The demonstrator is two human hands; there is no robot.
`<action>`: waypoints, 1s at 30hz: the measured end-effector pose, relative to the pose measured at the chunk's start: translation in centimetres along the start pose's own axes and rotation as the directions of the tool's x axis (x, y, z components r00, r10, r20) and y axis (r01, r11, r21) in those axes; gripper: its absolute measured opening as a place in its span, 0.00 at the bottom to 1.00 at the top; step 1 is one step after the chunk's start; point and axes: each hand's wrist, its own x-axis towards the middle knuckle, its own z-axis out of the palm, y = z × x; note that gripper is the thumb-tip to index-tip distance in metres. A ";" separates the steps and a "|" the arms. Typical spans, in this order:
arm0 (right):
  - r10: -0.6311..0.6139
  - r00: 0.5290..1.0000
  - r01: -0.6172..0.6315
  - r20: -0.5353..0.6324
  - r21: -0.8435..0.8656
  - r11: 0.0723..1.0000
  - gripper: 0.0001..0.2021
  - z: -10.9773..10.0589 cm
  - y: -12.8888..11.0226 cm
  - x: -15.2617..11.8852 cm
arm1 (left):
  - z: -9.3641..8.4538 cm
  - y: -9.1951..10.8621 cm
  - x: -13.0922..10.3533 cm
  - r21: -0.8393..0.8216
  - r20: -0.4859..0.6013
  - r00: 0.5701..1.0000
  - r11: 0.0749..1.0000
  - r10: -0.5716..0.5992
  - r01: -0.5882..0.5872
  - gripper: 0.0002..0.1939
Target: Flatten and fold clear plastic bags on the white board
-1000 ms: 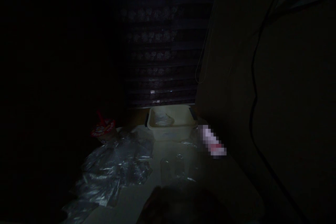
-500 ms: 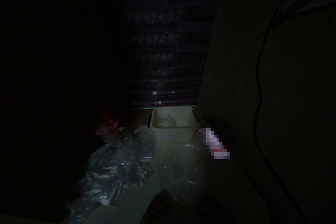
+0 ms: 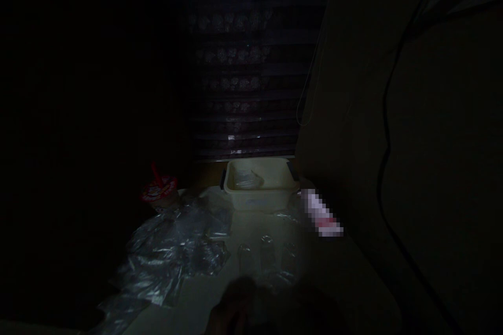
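Very dim light covers the scene. My left hand (image 3: pixel 231 306) is a dark shape at the bottom centre, at the near end of a clear plastic glove (image 3: pixel 268 259) lying flat with its fingers pointing away. My right hand (image 3: pixel 314 303) is barely visible in the shadow to its right. The fingers of both hands are too dark to read, and whether they hold anything cannot be made out. Left of the glove lies a crumpled pile of clear plastic (image 3: pixel 168 256).
A cream basin (image 3: pixel 259 200) with dark handles holds some clear plastic. A cup with a red lid (image 3: pixel 159 188) and straw stands at the left. A pixelated pale item (image 3: pixel 320 214) lies right of the basin. Blinds (image 3: pixel 243 84) hang behind; a dark cable (image 3: pixel 387 136) runs down the right.
My left hand has come slightly further up into view. The glove's fingers look more clearly outlined. The pile, basin and cup stay in place.
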 end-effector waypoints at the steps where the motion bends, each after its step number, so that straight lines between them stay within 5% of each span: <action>1: 0.022 1.000 -0.022 0.000 0.002 1.000 0.11 0.0 -0.1 0.1 | 0.0 0.0 0.2 -0.021 0.003 1.000 1.000 -0.013 0.013 0.15; 9: 0.186 0.982 -0.186 -0.011 0.004 0.983 0.12 0.6 -0.6 1.5 | 0.5 0.5 1.3 -0.138 -0.073 0.989 0.984 -0.125 0.114 0.17; 20: 0.346 0.938 -0.344 0.023 -0.052 0.938 0.10 2.5 -0.8 2.8 | 1.6 0.7 2.1 -0.263 -0.184 0.908 0.908 -0.378 0.325 0.18; 26: 0.442 0.897 -0.443 -0.033 -0.087 0.892 0.14 2.5 -1.1 2.9 | -0.3 1.1 2.7 -0.252 -0.221 0.906 0.919 -0.360 0.304 0.20; 30: 0.455 0.888 -0.459 -0.061 -0.102 0.882 0.17 2.4 -1.2 2.7 | -0.7 1.0 2.7 -0.098 -0.248 0.947 0.978 -0.205 0.186 0.19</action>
